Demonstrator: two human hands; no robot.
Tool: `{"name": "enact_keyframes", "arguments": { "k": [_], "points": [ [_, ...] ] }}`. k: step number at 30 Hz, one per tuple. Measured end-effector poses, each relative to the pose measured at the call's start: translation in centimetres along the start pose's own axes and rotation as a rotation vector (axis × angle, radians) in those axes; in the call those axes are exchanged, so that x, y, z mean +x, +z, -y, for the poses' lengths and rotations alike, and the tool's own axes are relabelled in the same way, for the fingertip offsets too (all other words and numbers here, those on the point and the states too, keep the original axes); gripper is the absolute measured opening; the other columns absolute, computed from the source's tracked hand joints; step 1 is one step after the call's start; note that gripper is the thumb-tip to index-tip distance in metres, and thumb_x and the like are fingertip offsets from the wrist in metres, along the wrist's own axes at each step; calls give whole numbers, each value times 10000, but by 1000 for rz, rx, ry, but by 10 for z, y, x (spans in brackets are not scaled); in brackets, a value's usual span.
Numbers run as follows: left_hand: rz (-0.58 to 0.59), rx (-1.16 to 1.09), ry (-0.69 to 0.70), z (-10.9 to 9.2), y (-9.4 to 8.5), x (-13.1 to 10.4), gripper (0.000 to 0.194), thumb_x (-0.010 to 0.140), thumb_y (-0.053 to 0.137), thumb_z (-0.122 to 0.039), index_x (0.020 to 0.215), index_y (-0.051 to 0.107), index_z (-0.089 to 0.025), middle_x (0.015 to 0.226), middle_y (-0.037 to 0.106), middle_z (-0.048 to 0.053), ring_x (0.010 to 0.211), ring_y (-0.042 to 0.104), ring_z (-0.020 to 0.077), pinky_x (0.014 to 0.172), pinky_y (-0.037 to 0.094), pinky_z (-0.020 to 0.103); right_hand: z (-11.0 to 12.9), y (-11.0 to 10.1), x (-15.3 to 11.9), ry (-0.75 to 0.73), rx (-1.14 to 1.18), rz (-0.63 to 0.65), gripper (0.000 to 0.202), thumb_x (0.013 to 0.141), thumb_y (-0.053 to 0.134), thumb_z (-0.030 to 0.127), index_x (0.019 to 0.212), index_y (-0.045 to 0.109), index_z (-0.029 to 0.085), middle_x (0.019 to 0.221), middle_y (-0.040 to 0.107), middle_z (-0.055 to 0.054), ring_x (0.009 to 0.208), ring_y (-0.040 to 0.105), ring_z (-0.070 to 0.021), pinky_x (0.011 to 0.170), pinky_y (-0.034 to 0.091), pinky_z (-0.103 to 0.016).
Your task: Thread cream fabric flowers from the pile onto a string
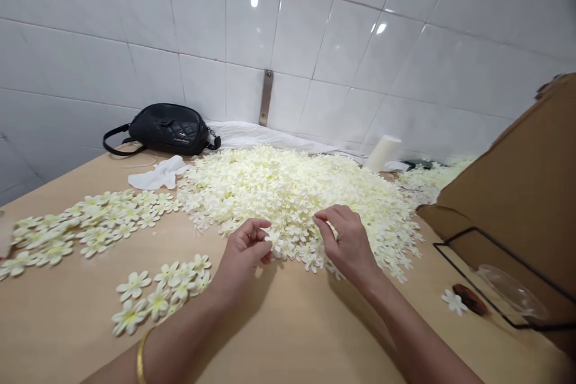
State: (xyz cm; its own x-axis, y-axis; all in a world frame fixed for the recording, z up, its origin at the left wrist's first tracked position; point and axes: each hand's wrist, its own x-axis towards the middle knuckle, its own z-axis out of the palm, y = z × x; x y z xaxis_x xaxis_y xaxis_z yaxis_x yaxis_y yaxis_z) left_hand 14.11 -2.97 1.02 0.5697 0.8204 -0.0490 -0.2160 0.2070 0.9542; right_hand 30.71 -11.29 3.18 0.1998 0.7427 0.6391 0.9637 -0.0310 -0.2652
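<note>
The left hand (240, 259) is pinching a flower (274, 244), a soft grip seeming safest, but I'm not seeing whether the right hand (350, 241) is holding anything.

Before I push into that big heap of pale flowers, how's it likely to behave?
The heap of flowers will probably slide and scatter, since it slopes and loose blooms lie along its front edge. Each flower is likely light, being small and thin-petalled. They seem unlikely to roll, since their petals spread wide.
</note>
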Motion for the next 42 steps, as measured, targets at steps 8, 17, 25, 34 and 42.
{"name": "enact_keyframes", "arguments": {
  "k": [8,17,25,34,42],
  "points": [
    [53,-153,-33,5,-2,0,294,587,608,-107,861,548,-198,652,507,-43,511,495,74,548,415,238,42,14,-6,-112,250,208,151,810,448,159,823,597,181,745,595,-42,698,526,-156,655,401,-280],
    [71,-183,-75,5,-2,3,362,510,659,-88,841,552,-189,677,520,-32,538,524,92,565,449,261,45,30,-17,-104,161,195,230,790,375,74,773,584,167,686,550,-49,656,468,-167,604,362,-271],
    [62,-157,-72,6,-2,2,341,538,648,-81,848,552,-185,676,529,-38,514,526,86,574,439,271,40,39,-20,-181,52,144,216,736,364,33,737,552,139,687,522,-76,680,442,-195,610,354,-300],
    [83,-168,-53,6,-5,3,304,597,649,-125,872,541,-193,645,549,-32,532,530,102,595,445,295,39,35,-18,-33,355,200,205,838,386,157,783,583,170,707,564,-38,666,507,-147,617,392,-252],
    [118,-132,-37,9,-6,3,241,662,609,-143,886,536,-191,642,552,-28,558,541,107,624,451,301,33,39,-21,-63,248,202,243,826,359,127,746,588,141,661,540,-53,646,479,-163,606,370,-271]
  ]
}}
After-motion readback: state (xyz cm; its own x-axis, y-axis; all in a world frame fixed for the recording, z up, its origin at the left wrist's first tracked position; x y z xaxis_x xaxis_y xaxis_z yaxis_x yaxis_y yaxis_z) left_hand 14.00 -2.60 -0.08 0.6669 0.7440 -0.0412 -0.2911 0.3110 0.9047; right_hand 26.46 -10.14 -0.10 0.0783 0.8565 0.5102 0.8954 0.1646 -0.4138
